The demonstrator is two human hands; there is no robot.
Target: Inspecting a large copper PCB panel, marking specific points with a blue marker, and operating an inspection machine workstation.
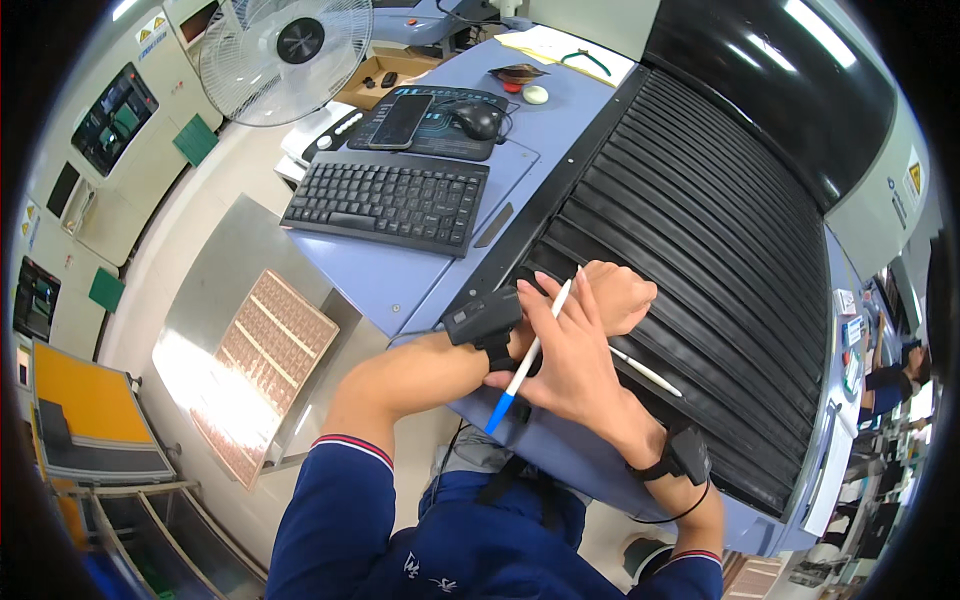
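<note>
Pen (pixel 530 358) sits between fingers of the right hand (pixel 582 372) (left hand (pixel 622 298) curled); both wrist devices (pixel 482 317) are on, remainder unclear.

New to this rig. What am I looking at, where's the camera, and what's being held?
No robot here: these are a person's own bare hands. The one picture comes from a fisheye camera on the person's head, looking down, so straight edges bend toward the rim.

The left hand is curled over a black ribbed surface. The right hand lies across the left wrist, holding a white pen with a blue end. Each wrist wears a strapped black device; the left one is by the right hand's fingers.

A second slim white stick lies on the ribs. On the blue desk are a black keyboard, a phone and a mouse on a dark pad.
</note>
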